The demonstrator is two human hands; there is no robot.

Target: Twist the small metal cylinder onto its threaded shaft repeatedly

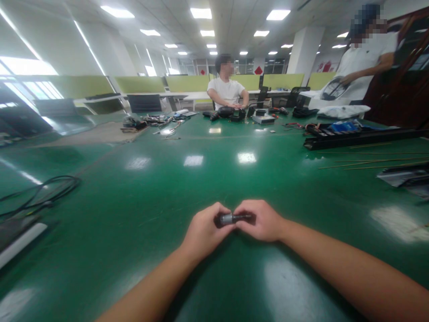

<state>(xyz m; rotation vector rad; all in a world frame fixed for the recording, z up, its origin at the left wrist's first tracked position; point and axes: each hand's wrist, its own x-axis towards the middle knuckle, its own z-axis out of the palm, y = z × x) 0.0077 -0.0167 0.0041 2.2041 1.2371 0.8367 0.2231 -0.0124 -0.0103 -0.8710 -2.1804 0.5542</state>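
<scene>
A small dark cylindrical part with a silver band (227, 218) lies level between my two hands, just above or on the green tabletop; I cannot tell which. Its thick end sits in my left hand (203, 228), thumb and fingers closed around it. A thinner dark shaft runs to the right, and my right hand (260, 220) is closed about that end, thumb below and forefinger above. The fingertips of both hands nearly meet at the middle. My palms and fingers hide both ends in part, so the exact kind of part is unclear.
Black cables (50, 190) and a white-edged device (23, 246) lie at left. A black rail (335, 141), thin rods (372, 161) and dark parts are at right. Tools and electronics line the far side, where one person (228, 91) sits; another (365, 58) stands at right.
</scene>
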